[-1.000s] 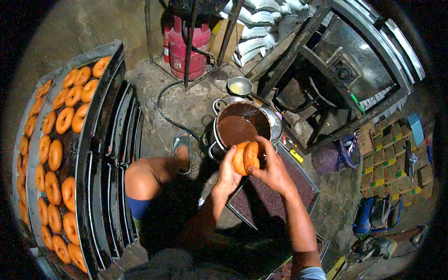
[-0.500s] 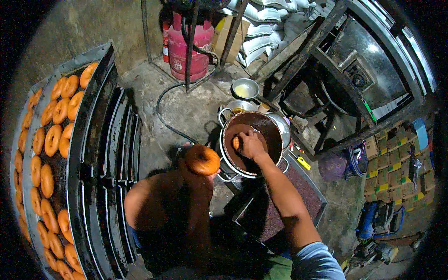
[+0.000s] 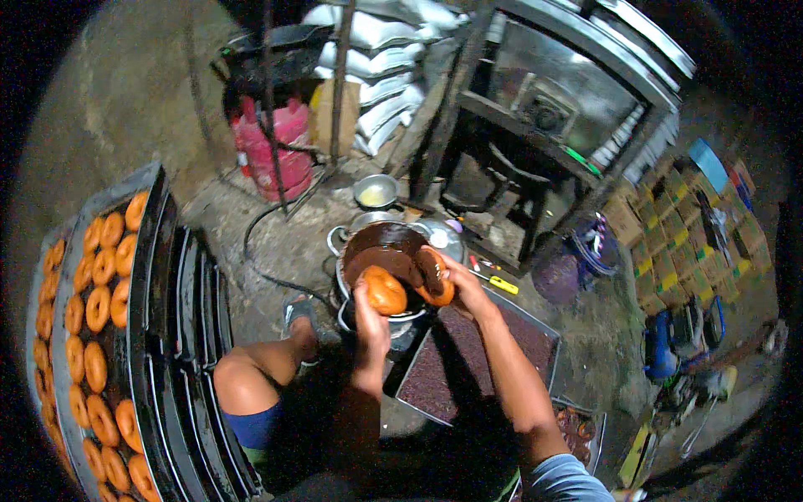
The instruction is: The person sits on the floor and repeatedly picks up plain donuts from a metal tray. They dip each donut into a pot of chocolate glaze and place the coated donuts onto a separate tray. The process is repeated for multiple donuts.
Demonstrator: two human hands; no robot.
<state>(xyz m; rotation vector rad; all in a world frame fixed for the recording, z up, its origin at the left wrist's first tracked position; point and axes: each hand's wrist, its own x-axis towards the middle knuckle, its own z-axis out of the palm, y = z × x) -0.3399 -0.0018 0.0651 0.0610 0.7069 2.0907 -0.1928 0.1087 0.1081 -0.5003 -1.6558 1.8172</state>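
My left hand (image 3: pixel 370 328) is closed on a plain golden doughnut (image 3: pixel 386 291), held over the near left rim of the pot. In my right hand (image 3: pixel 468 290) is another doughnut (image 3: pixel 435 278), tilted, its inward face coated in dark chocolate and its outer edge bare. The two doughnuts are close side by side. Below them stands a deep pot (image 3: pixel 383 235) with side handles, holding melted chocolate (image 3: pixel 368 260). Near the right forearm, a shallow tray (image 3: pixel 425 408) of dark brown sprinkles lies on the floor.
At left rise stacked black trays (image 3: pixel 156 276) of plain doughnuts. Behind the pot are a metal bowl (image 3: pixel 376 191), a pink gas cylinder (image 3: pixel 280 151) and its hose. A yellow-handled tool (image 3: pixel 503 284) lies right of the pot. Another tray (image 3: pixel 599 443) with chocolate-covered doughnuts sits lower right.
My right hand has come up out of the chocolate with a coated doughnut. My left hand has brought its plain doughnut to the pot's rim. The view has shifted.
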